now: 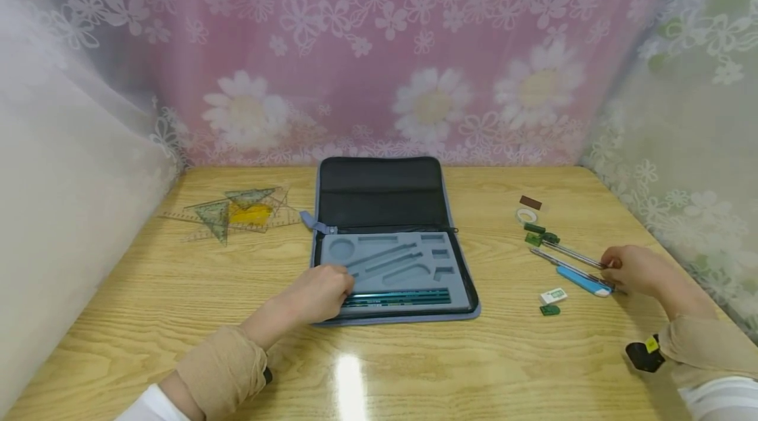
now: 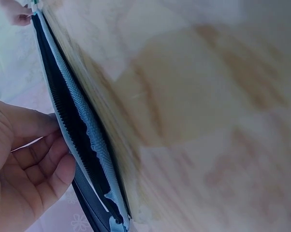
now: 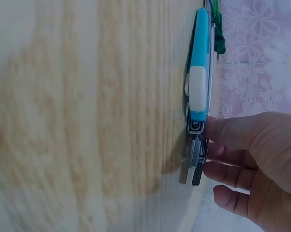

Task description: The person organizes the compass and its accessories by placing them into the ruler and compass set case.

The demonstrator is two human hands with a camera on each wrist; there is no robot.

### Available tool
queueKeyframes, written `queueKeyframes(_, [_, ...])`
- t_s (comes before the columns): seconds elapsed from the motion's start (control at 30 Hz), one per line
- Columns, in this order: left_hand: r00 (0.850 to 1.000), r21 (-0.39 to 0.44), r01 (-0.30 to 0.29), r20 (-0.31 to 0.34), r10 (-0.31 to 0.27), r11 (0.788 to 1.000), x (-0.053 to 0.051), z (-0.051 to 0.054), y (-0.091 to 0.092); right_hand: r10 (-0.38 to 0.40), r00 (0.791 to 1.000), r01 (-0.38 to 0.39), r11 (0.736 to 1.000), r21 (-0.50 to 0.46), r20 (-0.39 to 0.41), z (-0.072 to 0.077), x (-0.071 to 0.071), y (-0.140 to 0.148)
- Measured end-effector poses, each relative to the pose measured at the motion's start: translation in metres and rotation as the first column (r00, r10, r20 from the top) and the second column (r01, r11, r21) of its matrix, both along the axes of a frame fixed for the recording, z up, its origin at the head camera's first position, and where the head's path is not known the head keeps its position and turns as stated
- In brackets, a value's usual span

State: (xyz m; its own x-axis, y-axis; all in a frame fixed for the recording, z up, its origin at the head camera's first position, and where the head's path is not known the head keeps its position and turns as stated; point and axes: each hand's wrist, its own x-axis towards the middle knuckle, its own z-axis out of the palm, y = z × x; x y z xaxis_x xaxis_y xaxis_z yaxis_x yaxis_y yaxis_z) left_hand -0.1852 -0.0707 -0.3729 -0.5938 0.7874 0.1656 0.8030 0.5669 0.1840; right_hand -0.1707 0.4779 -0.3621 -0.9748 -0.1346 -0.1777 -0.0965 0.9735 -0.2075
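Observation:
A zip case (image 1: 379, 207) lies unfolded at the table's middle, its lower half holding a grey foam insert (image 1: 379, 247) with shaped recesses. Several dark green pencils (image 1: 408, 297) lie side by side in the front recess. My left hand (image 1: 322, 293) is over their left ends, fingers bent; its fingertips go out of sight behind the case's edge (image 2: 80, 116). On the right, my right hand (image 1: 636, 270) pinches the end of a slim silver compass (image 1: 571, 253). Beside it are a second silver compass (image 1: 562, 263) and a blue utility knife (image 1: 583, 281) with a white slider (image 3: 197, 89).
Clear rulers (image 1: 189, 215) and set squares (image 1: 214, 218) overlap at the left. Behind the knife are small green pieces (image 1: 535, 227), a white tape roll (image 1: 526, 216) and a brown strip (image 1: 530, 202). A white eraser (image 1: 553, 296) and a green sharpener-like piece (image 1: 549, 310) lie in front.

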Motion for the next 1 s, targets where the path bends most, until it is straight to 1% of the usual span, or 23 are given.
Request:
queueKeyframes(0.07, [1.0,-0.002,-0.001,0.001,0.001,1.0,0.0,0.0,0.0,0.004,1.0,-0.004,1.0,0.001,-0.029,-0.002,0.001,0.0])
queueKeyframes(0.2, [1.0,-0.005,-0.001,-0.004,0.001,1.0,0.0,-0.001,0.001,0.016,0.998,-0.017,1.0,-0.004,-0.056,-0.005,0.003,-0.001])
queueKeyframes(0.47, [1.0,-0.008,-0.002,0.001,0.002,1.0,0.0,-0.002,0.001,0.047,0.998,-0.045,0.998,0.034,-0.047,-0.009,0.004,-0.003])
queueKeyframes(0.6, [1.0,-0.009,-0.005,-0.005,0.005,1.0,-0.001,-0.002,0.001,0.061,0.996,-0.059,0.998,0.039,-0.061,-0.009,0.005,-0.008])
queueKeyframes(0.83, [1.0,-0.006,-0.004,-0.008,0.004,1.0,0.0,-0.002,0.0,0.129,0.984,-0.118,0.989,0.092,-0.124,-0.008,0.008,-0.016])
queueKeyframes(1.0, [1.0,-0.004,-0.005,-0.005,0.005,1.0,0.0,-0.001,0.0,0.122,0.979,-0.105,0.988,0.113,-0.165,-0.006,0.011,-0.019])
